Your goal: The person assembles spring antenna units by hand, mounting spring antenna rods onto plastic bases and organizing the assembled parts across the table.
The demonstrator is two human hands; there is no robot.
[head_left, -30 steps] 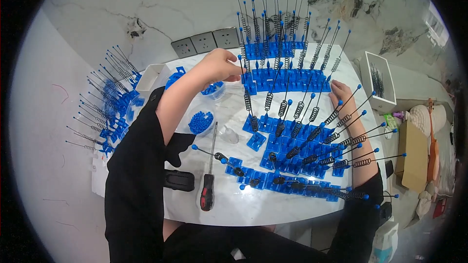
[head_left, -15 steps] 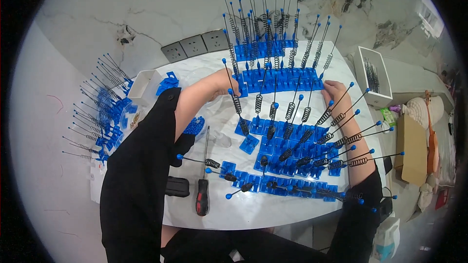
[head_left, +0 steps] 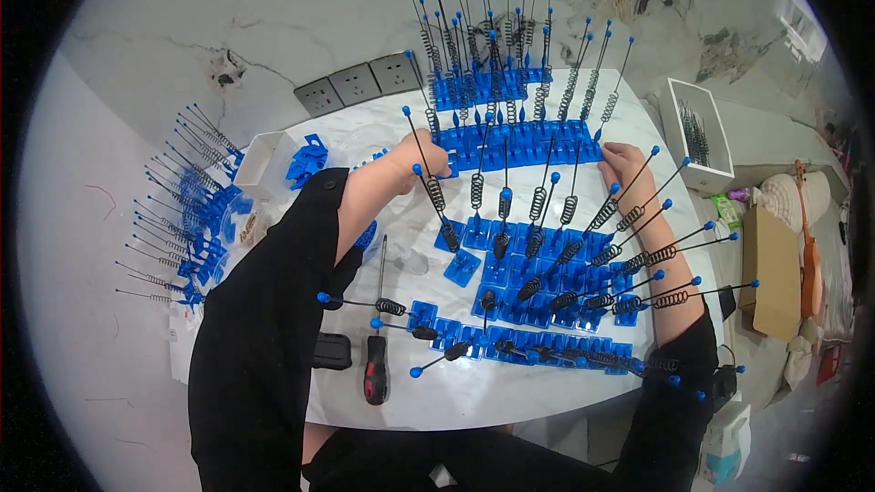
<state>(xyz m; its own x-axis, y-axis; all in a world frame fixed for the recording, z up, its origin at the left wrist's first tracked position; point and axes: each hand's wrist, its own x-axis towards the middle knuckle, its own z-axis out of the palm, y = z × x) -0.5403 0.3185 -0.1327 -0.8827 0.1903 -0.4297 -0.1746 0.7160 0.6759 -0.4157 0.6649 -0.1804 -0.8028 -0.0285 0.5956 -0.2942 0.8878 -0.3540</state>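
Note:
A long row of blue plastic bases (head_left: 519, 148) stands across the far half of the table, with black spring rods tipped by blue balls rising from it. My left hand (head_left: 424, 160) is closed at the row's left end, fingers curled against the last base. At the opposite end, my right hand (head_left: 629, 169) lies with its bent fingers against the row's right edge. Nearer to me are more blue bases with springs (head_left: 547, 264), their rods leaning outward. One loose blue base (head_left: 462, 266) lies left of that block. My left fingertips are partly hidden.
A red-and-black screwdriver (head_left: 375, 372) and a black case (head_left: 332, 351) lie near the front. More spring rods (head_left: 196, 219) crowd the left side. A white box (head_left: 266, 164) stands at the back left; another box (head_left: 697, 141) holds black rods beyond the right edge.
My left hand has shifted slightly right, closer in against the row's left end. My right hand stays at the right end. The whole view has moved a little.

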